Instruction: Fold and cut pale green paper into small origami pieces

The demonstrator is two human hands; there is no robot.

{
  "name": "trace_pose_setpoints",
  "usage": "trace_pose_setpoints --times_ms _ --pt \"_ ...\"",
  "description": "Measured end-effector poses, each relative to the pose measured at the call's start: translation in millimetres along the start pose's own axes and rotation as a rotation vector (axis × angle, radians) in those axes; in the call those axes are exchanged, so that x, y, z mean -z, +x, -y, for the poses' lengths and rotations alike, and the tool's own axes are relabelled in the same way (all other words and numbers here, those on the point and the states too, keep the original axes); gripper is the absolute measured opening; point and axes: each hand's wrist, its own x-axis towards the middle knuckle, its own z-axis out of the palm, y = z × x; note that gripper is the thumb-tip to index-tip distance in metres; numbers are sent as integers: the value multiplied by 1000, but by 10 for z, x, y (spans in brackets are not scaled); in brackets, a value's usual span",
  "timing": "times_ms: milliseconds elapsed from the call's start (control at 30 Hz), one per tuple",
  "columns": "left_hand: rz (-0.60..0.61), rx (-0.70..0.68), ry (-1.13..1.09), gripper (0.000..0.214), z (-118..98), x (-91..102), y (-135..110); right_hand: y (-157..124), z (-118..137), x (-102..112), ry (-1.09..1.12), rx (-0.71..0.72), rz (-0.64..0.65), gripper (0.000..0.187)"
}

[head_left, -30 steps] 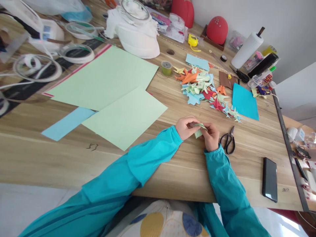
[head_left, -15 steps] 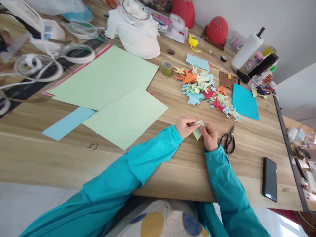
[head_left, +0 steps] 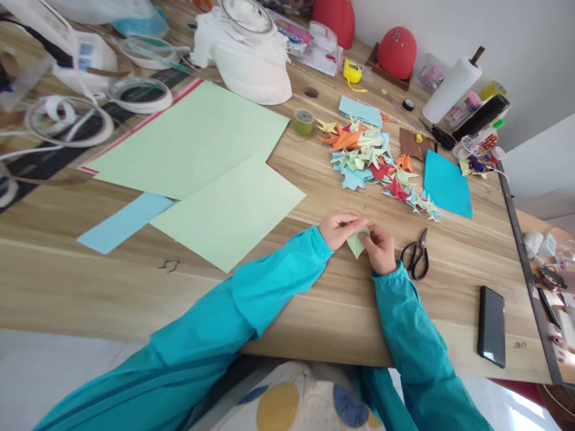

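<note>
A small folded piece of pale green paper [head_left: 356, 244] is held between my two hands, its lower tip pointing toward me. My left hand [head_left: 340, 229] is closed on its upper left side, the thumb lying along the top edge. On the right side my right hand [head_left: 380, 246] pinches the same paper, thumb on its face. Scissors with black handles [head_left: 418, 256] lie just right of my right hand. Beyond my hands is a pile of folded paper cranes [head_left: 359, 157] in orange, green, blue and red.
Large pale green sheets [head_left: 229, 212] and a blue paper strip [head_left: 123, 224] lie to the left. A phone [head_left: 491, 326] rests at the right near the table edge. Farther back are a thread spool [head_left: 304, 123], a turquoise sheet [head_left: 447, 184] and a yellow tape measure [head_left: 352, 72].
The folded paper has turned and shifted slightly toward me and left. My left thumb now lies across its top, and my right hand has moved a little left.
</note>
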Motion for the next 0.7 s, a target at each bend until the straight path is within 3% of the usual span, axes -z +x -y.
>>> trace_pose_setpoints --times_ms 233,433,700 --pt "21 100 -104 26 -65 47 0 15 10 1 51 -40 -68 18" --pt "63 75 -133 17 -21 46 -1 20 -2 3 69 -51 -84 18" --pt "-17 37 -114 16 -18 15 5 10 -14 -13 29 -18 -36 17"
